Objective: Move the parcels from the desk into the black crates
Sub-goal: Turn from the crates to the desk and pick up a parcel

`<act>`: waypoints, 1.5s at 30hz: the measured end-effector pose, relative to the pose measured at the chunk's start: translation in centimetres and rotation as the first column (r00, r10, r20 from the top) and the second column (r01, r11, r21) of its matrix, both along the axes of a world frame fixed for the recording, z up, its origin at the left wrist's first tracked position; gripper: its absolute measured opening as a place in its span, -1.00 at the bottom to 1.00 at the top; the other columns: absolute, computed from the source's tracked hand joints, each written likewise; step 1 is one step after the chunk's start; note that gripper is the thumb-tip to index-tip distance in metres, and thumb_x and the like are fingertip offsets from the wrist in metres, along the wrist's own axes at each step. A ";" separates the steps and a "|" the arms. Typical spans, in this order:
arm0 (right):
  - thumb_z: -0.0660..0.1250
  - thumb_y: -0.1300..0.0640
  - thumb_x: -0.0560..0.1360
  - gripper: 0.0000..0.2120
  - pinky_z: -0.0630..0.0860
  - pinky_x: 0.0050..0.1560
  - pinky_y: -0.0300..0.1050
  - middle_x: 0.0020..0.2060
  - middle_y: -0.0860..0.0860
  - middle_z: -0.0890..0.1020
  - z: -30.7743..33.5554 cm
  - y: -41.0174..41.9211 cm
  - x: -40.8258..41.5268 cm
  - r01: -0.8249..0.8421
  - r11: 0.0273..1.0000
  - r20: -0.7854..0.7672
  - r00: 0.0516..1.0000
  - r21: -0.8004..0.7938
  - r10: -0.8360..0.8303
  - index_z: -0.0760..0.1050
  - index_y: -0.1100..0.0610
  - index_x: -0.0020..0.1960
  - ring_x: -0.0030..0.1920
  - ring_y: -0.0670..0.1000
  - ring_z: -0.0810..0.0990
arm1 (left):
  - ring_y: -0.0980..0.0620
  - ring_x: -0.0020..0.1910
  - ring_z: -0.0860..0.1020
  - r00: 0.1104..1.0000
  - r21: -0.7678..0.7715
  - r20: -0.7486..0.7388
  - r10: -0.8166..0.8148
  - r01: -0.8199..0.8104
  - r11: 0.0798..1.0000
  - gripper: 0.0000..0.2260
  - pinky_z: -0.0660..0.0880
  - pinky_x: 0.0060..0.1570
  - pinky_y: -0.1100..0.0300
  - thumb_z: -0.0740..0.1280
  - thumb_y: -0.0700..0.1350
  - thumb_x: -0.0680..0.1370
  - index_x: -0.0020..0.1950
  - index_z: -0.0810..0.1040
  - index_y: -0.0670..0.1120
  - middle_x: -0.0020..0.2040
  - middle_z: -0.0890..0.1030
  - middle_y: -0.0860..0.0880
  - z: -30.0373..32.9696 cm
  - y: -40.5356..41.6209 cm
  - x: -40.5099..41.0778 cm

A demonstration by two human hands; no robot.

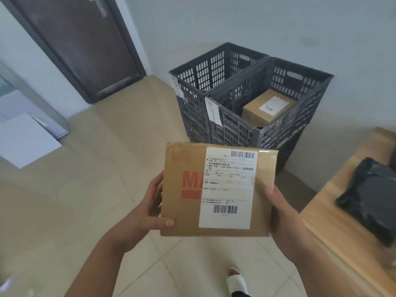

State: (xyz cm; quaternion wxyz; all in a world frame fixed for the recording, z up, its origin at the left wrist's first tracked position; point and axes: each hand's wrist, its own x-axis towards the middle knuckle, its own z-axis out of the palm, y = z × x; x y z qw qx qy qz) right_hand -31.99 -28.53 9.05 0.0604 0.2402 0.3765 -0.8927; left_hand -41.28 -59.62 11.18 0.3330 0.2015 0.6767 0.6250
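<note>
**Parcel in both hands, crates dead ahead**

Tiled floor (90, 189), pale wall, dark door (79, 43) off in the left corner, so a pretty bare room. Two black crates sit side by side against the far wall, apparently stacked on more crates underneath, probably so you don't have to bend down much. Each has a paper tag stuck on its near corner; I can't read them, but I'd guess they say what goes where.

The left crate (205, 67) shows nothing inside from this angle. The right crate (300, 82) already holds a brown box (267, 108), label up, pushed toward its right side.

The cardboard parcel (218, 189) is held out flat in front of the body, shipping label facing up, likely so it can be read against the tags. The left hand (147, 213) grips its left edge, thumb on top near the lower corner and fingers curled under. The right hand (282, 213) clamps the right edge the same way. The parcel hangs over the floor, short of the crates.

On the wooden desk (334, 211) at the right, a black poly-bag parcel (372, 200) lies near the front edge, waiting its turn.

My read: step forward, match the tag, drop it in.
</note>
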 end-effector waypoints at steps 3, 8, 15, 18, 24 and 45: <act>0.45 -0.29 0.37 -0.27 0.33 0.50 0.38 0.34 0.04 0.65 -1.6 -1.0 -3.6 -0.087 0.960 -0.048 0.994 0.266 0.103 0.49 0.02 0.44 0.41 0.17 0.56 | -0.06 0.50 0.43 0.996 -0.052 0.037 0.075 -0.073 0.996 -0.12 0.52 0.30 0.02 0.59 -0.03 0.32 0.53 0.25 0.38 0.54 0.42 0.03 -0.8 -0.7 -3.8; 0.43 -0.31 0.37 -0.28 0.37 0.45 0.42 0.32 0.04 0.66 -1.7 -2.9 -11.7 -0.223 0.912 -0.040 0.967 0.346 0.252 0.49 0.01 0.43 0.38 0.18 0.58 | -0.12 0.46 0.48 0.978 -0.020 0.107 0.180 -0.179 0.984 -0.15 0.54 0.27 0.06 0.54 -0.09 0.38 0.55 0.22 0.35 0.51 0.45 0.00 -1.9 -3.8 -8.9; 0.50 -0.36 0.30 -0.29 0.48 0.38 0.29 0.27 -0.11 0.69 -2.2 -8.0 -20.4 -0.209 0.864 0.027 0.975 0.459 0.221 0.50 -0.15 0.38 0.25 0.03 0.68 | -0.16 0.46 0.48 0.980 -0.009 0.161 0.118 -0.118 0.993 -0.10 0.52 0.30 -0.05 0.49 -0.10 0.39 0.62 0.10 0.22 0.51 0.45 -0.05 -3.7 -8.1 -19.1; 0.46 -0.27 0.37 -0.38 0.48 0.38 0.27 0.24 -0.10 0.71 -1.8 -10.8 -23.5 -0.157 0.877 0.059 0.988 0.455 0.146 0.49 -0.10 0.38 0.26 0.04 0.67 | -0.14 0.45 0.49 0.978 -0.007 0.201 0.064 -0.064 0.998 -0.09 0.52 0.27 -0.02 0.49 -0.08 0.37 0.63 0.10 0.18 0.50 0.47 -0.04 -4.0 -10.0 -24.1; 0.50 -0.34 0.26 -0.23 0.48 0.38 0.19 0.24 -0.13 0.70 -0.3 -15.8 -30.1 -0.124 0.861 0.095 0.992 0.494 0.088 0.48 -0.08 0.41 0.23 -0.03 0.68 | -0.14 0.48 0.46 0.977 0.022 0.207 -0.055 0.052 0.998 -0.15 0.43 0.41 -0.13 0.48 -0.06 0.40 0.62 0.16 0.19 0.53 0.46 -0.05 -4.3 -15.0 -33.8; 0.17 -0.48 0.46 -0.51 0.52 0.13 0.12 0.17 -0.14 0.72 1.0 -8.2 -54.7 0.275 0.838 -0.037 0.955 0.470 -0.293 0.67 -0.29 0.17 0.13 -0.03 0.70 | -0.08 0.45 0.49 0.998 -0.007 0.055 0.008 -0.008 1.000 -0.37 0.41 0.34 -0.09 -0.01 0.29 0.60 0.50 0.49 -0.01 0.43 0.58 -0.03 -0.1 -1.1 -63.3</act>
